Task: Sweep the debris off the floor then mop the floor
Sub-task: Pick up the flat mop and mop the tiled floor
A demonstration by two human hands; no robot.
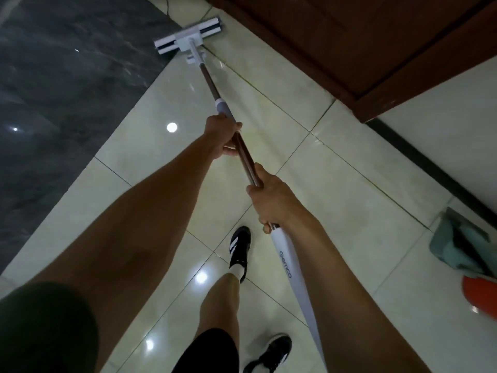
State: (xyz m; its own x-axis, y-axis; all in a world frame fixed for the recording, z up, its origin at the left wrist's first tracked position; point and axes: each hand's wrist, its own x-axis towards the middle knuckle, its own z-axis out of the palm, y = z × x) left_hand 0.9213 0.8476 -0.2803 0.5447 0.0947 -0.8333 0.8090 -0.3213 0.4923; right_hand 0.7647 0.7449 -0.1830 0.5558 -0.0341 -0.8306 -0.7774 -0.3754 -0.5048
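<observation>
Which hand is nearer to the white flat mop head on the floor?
Left. The left hand holds the brown pole just below the grey sleeve, closer to the white flat mop head. The right hand holds the pole farther back, toward the person.

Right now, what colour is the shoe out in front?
Black with white stripes, worn over a white sock. The shoe shows clearly in the head view, on the pale tiles.

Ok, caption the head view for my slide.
Both hands, left hand ahead of right hand, grip a mop pushed across glossy floor tiles beside a wooden door.
</observation>
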